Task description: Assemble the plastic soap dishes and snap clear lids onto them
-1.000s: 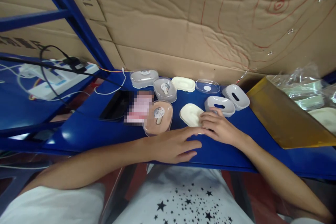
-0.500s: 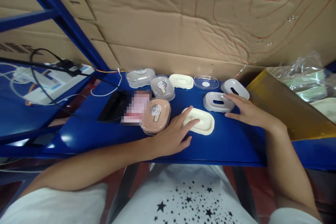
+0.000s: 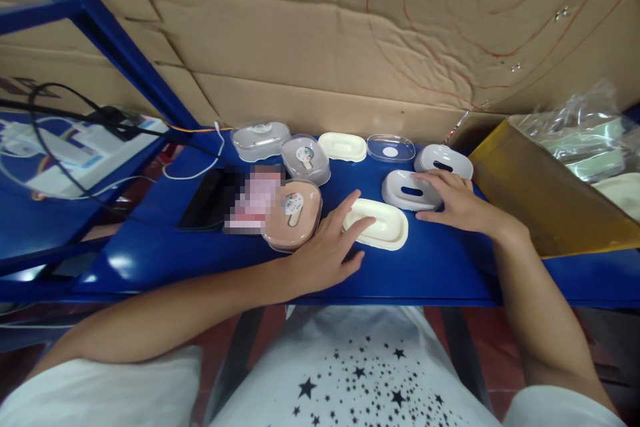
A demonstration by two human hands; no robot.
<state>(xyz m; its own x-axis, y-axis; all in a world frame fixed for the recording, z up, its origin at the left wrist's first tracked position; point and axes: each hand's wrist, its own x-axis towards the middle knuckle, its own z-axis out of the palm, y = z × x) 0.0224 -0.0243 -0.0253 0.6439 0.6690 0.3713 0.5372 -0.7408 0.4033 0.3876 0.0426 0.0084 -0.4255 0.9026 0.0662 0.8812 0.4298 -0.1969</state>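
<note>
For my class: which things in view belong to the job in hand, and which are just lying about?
Likely part of the job:
nearer cream oval plastic tray, partly covered by the left hand
nearer pale-grey oval plastic piece with a dark slot, at the right hand

Apparently just lying about:
white rectangular plastic power strip
thin white cable

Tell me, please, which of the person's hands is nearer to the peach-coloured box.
Left. The left hand is just beside the peach-coloured box, on its right; the right hand is much farther right, by the nearer grey slotted box.
</note>
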